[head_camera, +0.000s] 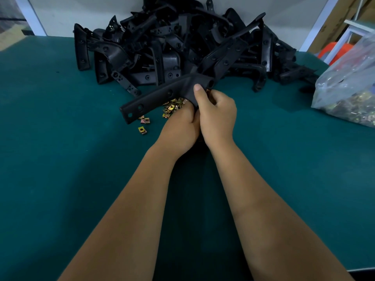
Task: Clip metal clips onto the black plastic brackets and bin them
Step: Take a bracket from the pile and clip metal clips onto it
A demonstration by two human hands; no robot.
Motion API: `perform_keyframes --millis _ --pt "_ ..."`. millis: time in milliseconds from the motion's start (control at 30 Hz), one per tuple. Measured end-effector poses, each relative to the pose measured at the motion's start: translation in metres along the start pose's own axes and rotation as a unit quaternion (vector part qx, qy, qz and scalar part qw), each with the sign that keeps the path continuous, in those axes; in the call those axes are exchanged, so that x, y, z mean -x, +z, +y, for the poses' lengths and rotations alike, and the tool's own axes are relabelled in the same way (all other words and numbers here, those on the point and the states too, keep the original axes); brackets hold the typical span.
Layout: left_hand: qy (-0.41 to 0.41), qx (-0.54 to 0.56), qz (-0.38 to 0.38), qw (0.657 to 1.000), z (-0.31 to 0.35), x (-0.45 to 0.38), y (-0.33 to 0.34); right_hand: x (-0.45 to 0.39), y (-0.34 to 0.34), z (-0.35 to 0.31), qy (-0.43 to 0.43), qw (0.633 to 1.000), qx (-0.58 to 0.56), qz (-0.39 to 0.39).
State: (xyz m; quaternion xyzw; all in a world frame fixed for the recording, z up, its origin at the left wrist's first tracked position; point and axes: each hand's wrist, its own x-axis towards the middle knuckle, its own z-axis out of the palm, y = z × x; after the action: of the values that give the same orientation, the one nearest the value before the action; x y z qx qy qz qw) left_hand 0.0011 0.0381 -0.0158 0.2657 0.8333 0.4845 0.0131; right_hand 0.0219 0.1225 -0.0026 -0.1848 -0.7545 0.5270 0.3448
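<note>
Bracket (162, 94), hovering just above the loose clips (172, 107), is sitting in your left hand (180, 126) while your right fingers (199, 98) are pinching its middle, risking a crooked clip slipping off.

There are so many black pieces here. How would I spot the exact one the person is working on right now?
Start at the big pile of black brackets at the back of the green table. Just in front of it, both hands meet: the left hand and right hand grip one bracket. It alone is lifted off the table, one arm slanting down-left over the scattered gold metal clips.
</note>
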Motion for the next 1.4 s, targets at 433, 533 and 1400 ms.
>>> perform_keyframes --millis 433,533,1400 --pt "0.014 0.112 0.209 0.971 0.008 0.0 -0.005 0.011 0.009 -0.004 -0.029 0.994 -0.092 -0.053" --pt "-0.013 0.199 0.336 0.92 0.005 -0.005 -0.017 0.012 0.013 -0.001 -0.116 0.985 0.069 -0.106" --pt "-0.19 0.33 0.34 0.86 -0.009 -0.019 -0.017 0.014 0.033 0.003 -0.081 0.965 0.163 -0.187"
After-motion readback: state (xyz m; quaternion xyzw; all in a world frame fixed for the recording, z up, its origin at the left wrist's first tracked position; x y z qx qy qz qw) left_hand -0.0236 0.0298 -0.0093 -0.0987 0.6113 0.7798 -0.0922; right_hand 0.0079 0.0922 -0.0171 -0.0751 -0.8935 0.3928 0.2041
